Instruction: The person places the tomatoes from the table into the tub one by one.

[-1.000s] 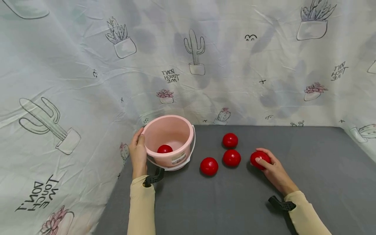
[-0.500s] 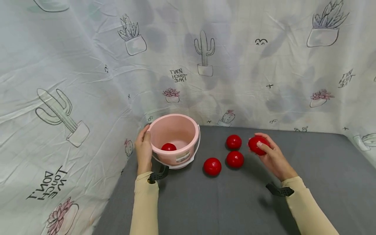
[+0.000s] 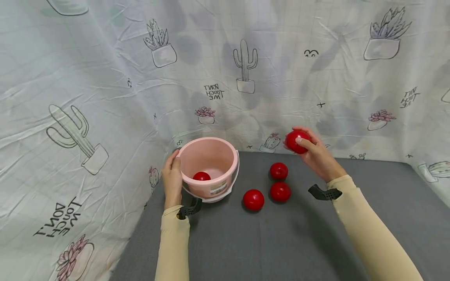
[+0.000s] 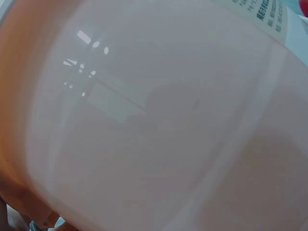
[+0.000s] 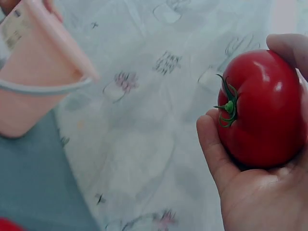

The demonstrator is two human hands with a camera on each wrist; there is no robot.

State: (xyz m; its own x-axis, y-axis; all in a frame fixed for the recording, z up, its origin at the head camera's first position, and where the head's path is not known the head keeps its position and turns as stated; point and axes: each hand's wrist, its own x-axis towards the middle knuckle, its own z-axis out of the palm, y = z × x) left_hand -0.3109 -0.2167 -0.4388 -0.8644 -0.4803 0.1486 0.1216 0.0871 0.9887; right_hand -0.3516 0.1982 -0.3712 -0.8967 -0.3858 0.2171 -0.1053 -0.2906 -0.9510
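Observation:
My right hand [image 3: 319,158] holds a red tomato [image 3: 294,141] up above the table's back edge. In the right wrist view the tomato [image 5: 264,108] shows its green stem, with fingers and thumb curled round it. At the left, a pink bucket [image 3: 211,154] leans toward me with its mouth showing. My left hand [image 3: 171,181] grips its left rim. One tomato [image 3: 201,176] lies inside the bucket. The left wrist view is filled by the bucket's smooth wall [image 4: 144,144].
On the grey table [image 3: 228,242], right of the bucket, lie three tomatoes: a back one [image 3: 279,171], a middle one [image 3: 280,192] and a front-left one [image 3: 253,200]. The bucket's white handle [image 3: 230,189] hangs low at its front. A cactus-print curtain [image 3: 281,86] stands behind and at the left.
My right hand has lifted the tomato from the table, moving up, back and a little left. The left hand stays on the bucket; the head view has shifted slightly.

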